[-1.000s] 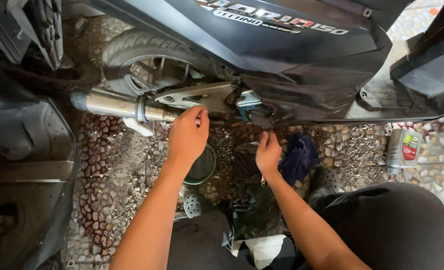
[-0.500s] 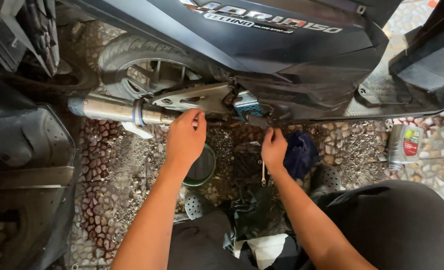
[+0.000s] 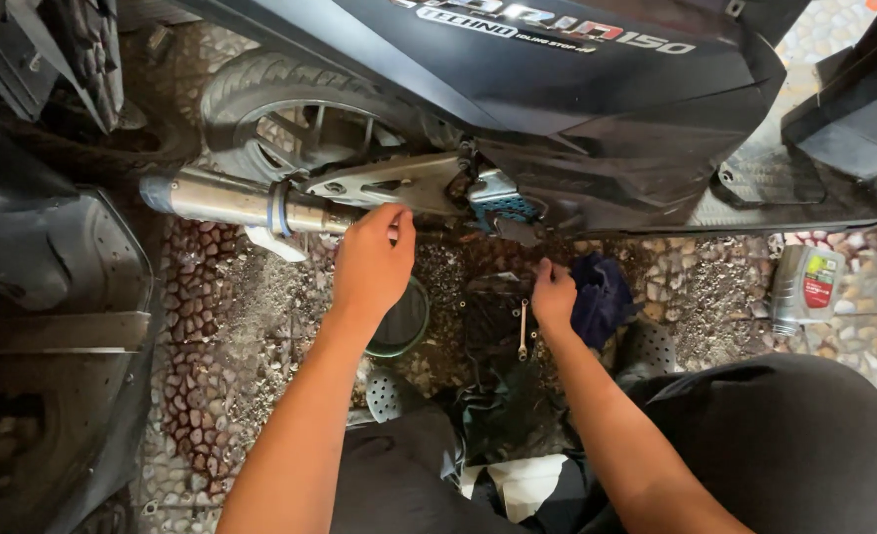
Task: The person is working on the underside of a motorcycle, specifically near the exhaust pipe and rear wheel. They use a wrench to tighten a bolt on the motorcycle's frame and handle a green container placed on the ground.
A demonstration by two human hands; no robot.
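Wrench (image 3: 524,330), a small slim metal one, hangs upright from the right hand (image 3: 553,295), which has its fingers curled round the tool's top end, low over a dark rag or bag (image 3: 498,376) spread on the pebbled ground (image 3: 211,326); the wrench's lower end points toward the near side and sits just above that dark cloth. Just right of this hand lies a crumpled dark blue cloth (image 3: 602,297), touching or nearly touching the knuckles. The left hand (image 3: 371,265) is raised farther from the body, its fingers bent and pinched together against the underside of the scooter (image 3: 577,109), at the spot where the silver exhaust pipe (image 3: 231,201) meets the pale metal bracket (image 3: 389,185); what the fingertips pinch there is too small to make out, so whether they grasp something cannot be told. A blue-coloured metal part (image 3: 503,203) sits just right of that bracket, between the two hands and on the far side of them. Below the left wrist, on the ground, stands a round dark green bowl-like container (image 3: 404,321), partly covered by the hand. The rear wheel (image 3: 290,114) with its tyre stands beyond the exhaust, at far left. A grey oil bottle (image 3: 804,289) with a red label lies on the ground at the right, well apart from both hands. The person's dark-trousered knee (image 3: 785,435) fills the near right corner
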